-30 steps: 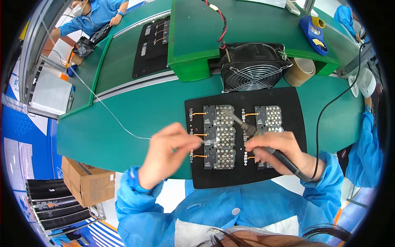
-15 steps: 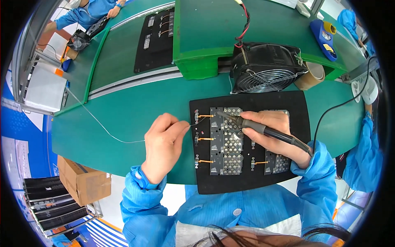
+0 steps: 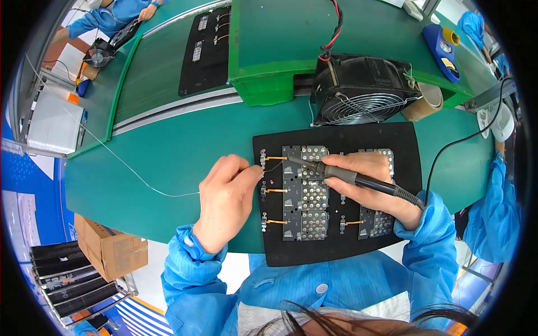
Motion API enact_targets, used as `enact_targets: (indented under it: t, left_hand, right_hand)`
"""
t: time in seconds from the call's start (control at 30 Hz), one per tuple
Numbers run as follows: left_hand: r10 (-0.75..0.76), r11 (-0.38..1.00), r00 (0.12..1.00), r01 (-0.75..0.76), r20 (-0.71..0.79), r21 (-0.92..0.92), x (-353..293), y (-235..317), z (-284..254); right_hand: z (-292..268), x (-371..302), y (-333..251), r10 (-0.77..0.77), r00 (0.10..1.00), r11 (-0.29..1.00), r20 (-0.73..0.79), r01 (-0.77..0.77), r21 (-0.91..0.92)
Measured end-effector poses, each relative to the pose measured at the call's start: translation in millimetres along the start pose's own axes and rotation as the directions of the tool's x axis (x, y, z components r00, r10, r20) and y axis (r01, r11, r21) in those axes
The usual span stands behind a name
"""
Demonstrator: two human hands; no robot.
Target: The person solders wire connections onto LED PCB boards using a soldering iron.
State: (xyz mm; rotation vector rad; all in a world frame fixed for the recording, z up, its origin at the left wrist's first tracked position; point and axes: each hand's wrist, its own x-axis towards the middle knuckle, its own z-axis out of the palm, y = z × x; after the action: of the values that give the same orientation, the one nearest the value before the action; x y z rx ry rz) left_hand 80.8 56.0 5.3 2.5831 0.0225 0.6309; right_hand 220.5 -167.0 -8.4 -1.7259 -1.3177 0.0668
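Note:
My left hand [image 3: 227, 199] pinches a thin solder wire [image 3: 140, 180], whose free end reaches over the top left circuit board [image 3: 293, 171]. The wire's other length trails off to the upper left. In my right hand [image 3: 367, 182] is a soldering iron [image 3: 350, 176], held like a pen, its tip pointing left at that board's upper left part, close to the wire end. Whether tip and wire touch is too small to tell. Orange flat cables [image 3: 274, 190] join the boards to small connectors [image 3: 263, 191] on their left. The boards lie on a black mat [image 3: 342, 249].
Behind the mat stand a black fan [image 3: 361, 92] and a tape roll [image 3: 424, 103]. A green raised shelf [image 3: 260, 89] borders the bench, beside another black mat with parts [image 3: 204, 56]. The iron's black cord [image 3: 448, 147] curves at right. A cardboard box [image 3: 112, 246] sits lower left.
The iron's tip has moved slightly left, nearer the board's cable end. My left hand shifts a little right with the solder wire, and the trailing wire now swings higher at the left.

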Motion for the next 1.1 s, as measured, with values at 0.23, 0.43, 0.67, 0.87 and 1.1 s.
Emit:
enact_targets:
  t: [0.23,0.43,0.67,0.87,1.1]
  left_hand:
    - [0.011,1.000,1.000,-0.011,0.001,-0.011,3,-1,3]
    - [0.019,1.000,1.000,-0.019,0.010,-0.016,6,-1,4]
    - [0.026,0.999,1.000,-0.026,0.012,-0.030,9,-5,12]
    - [0.064,0.997,0.998,-0.063,0.009,-0.054,15,-7,17]
    - [-0.171,0.943,0.985,0.174,0.037,-0.284,16,-13,31]
  right_hand:
    - [0,-1,1,-0.011,1.000,1.000,0.008,0.011,-0.012]
    - [-1,1,-1,0.004,0.999,1.000,0.038,-0.004,-0.002]
    - [0,1,-1,-0.003,0.999,1.000,0.036,0.003,0.011]
    - [0,2,-1,-0.009,0.999,1.000,0.034,0.009,0.000]
    - [-2,2,0,-0.007,0.999,1.000,0.033,0.006,0.011]
